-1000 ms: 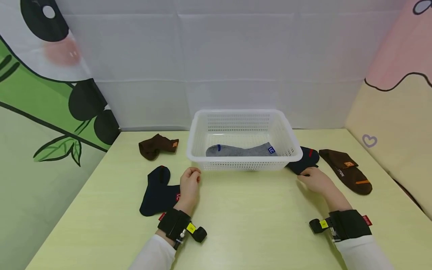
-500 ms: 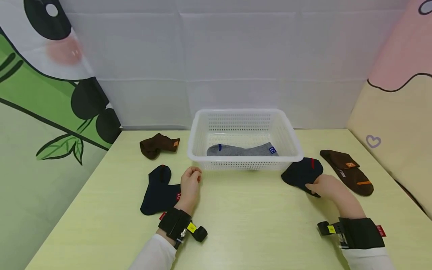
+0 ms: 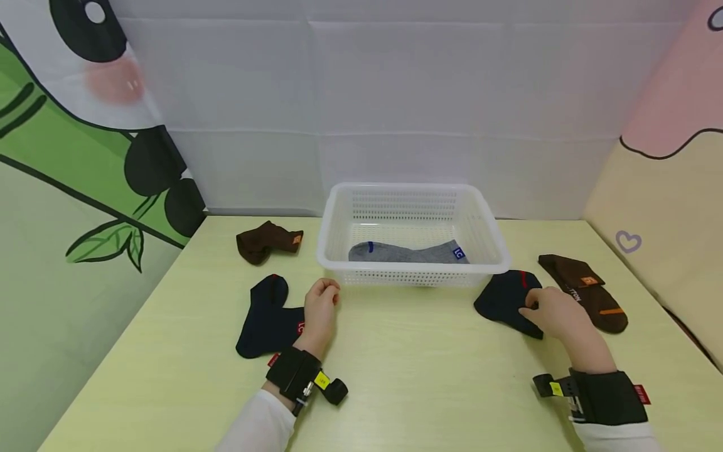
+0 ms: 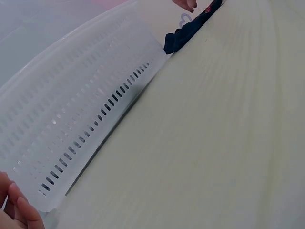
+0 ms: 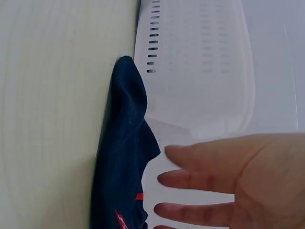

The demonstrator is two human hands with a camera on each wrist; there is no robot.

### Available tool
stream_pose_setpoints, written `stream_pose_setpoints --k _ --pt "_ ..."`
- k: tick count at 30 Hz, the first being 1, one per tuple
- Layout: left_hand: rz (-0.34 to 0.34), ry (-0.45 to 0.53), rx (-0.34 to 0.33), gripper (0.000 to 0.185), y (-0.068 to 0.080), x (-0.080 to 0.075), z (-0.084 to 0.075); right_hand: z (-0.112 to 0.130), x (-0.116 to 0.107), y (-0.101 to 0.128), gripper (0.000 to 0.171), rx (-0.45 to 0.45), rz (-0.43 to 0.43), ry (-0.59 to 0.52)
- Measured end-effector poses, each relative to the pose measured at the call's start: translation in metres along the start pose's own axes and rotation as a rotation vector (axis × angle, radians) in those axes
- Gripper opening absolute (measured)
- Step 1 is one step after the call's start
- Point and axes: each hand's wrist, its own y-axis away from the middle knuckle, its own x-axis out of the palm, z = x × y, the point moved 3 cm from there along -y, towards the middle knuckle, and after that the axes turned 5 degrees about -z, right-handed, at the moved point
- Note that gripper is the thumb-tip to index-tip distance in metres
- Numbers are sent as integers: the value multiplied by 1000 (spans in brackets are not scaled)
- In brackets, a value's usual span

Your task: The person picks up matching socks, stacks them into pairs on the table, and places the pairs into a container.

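Beside the front right corner of the white basket (image 3: 418, 274) lies a navy sock (image 3: 503, 301) with a red stripe. My right hand (image 3: 556, 311) is just over this sock; in the right wrist view its fingers (image 5: 195, 180) are extended and stand apart from the navy cloth (image 5: 126, 129). Near the basket's front left corner rests my left hand (image 3: 321, 307), fingers loosely curled around nothing. Its fingertips overlap the basket corner in the left wrist view. A second navy sock (image 3: 262, 323), bent, lies left of that hand, which partly covers it.
Inside the basket lies a grey sock (image 3: 403, 253) with a blue label. A crumpled brown sock (image 3: 262, 242) is at the back left of the table (image 3: 407, 370); a folded brown sock (image 3: 593, 301) lies at the right. Cloth walls (image 3: 395, 81) stand behind and beside the table.
My right hand has drawn the navy sock from beside the basket toward the front and let go of it, its fingers now lifted off. The left hand has stayed in place.
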Motion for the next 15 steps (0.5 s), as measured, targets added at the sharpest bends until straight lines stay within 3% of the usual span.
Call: stream_pose_setpoints --k 2,6,15 --pt "-1 -6 2 11 0 0 0 5 5 -2 36 -29 -24 -8" --pt "0 -6 4 11 -1 0 0 13 19 -6 50 -117 38 -43" --pt "12 -20 -15 12 -2 0 0 21 19 -3 20 -200 102 -98"
